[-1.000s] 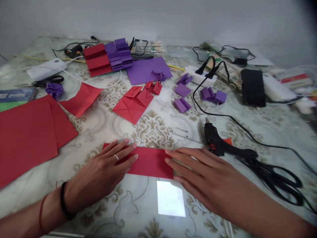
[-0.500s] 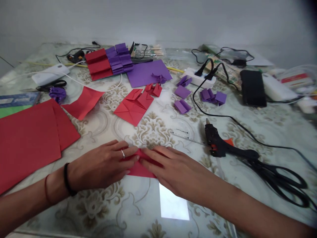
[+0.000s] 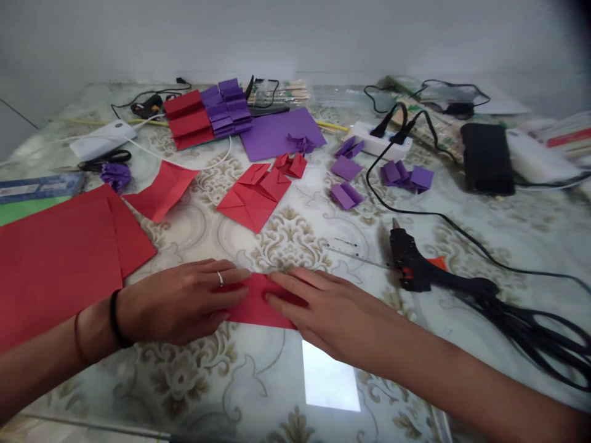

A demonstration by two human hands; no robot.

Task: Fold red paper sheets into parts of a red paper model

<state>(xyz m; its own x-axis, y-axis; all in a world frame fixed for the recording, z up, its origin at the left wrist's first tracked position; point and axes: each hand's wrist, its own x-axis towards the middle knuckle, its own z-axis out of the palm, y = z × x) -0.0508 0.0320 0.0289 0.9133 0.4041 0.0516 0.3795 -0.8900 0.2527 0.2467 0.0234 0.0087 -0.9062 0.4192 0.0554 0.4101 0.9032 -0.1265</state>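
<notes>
A piece of red paper [image 3: 263, 301] lies flat on the table in front of me, its ends covered by my hands. My left hand [image 3: 184, 301] has its fingers stretched over the paper's left end and wears a ring. On the right end, my right hand [image 3: 325, 307] rests with fingers laid out and slightly spread. Beyond them sits a folded red paper piece [image 3: 253, 197], next to a smaller folded red piece [image 3: 290, 165]. A creased red sheet [image 3: 161, 189] is farther left.
Large red sheets [image 3: 55, 258] lie at the left. On the right are a hot glue gun [image 3: 410, 264] and black-handled scissors [image 3: 540, 332]. Folded purple pieces [image 3: 346, 167] lie near a power strip [image 3: 381, 141], whose black cable runs across the table. A black phone-like object [image 3: 487, 159] is at the right.
My left hand has slid left along the red paper, away from my right hand, uncovering more of its middle. My right hand has stayed on the paper. The view has shifted slightly.
</notes>
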